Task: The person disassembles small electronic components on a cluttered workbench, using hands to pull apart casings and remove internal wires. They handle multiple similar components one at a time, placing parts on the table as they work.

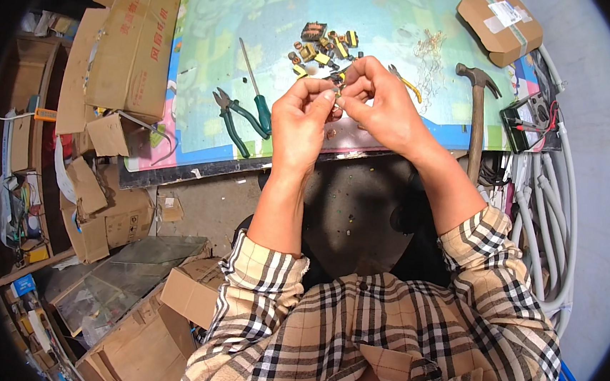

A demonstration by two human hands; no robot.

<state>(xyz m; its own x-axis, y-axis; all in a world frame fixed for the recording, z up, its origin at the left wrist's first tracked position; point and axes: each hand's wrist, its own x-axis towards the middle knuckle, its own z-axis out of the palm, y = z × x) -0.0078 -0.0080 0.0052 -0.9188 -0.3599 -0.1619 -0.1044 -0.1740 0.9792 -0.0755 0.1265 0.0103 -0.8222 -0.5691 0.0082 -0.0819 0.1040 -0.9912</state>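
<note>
Left grip [301,113] and right grip [383,105] jointly pinched a small part [337,101] between them, toward the bench's [207,68] front edge, long axis indiscernible

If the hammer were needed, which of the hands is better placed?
Probably the right hand: the hammer lies out to its right, farther from the left hand. Both hands pinch a small part.

The single head-worn fisheye camera looks steeply down from close above. The tabletop [211,61] spans the upper centre of its frame, the plaid shirt [381,318] the bottom.
</note>
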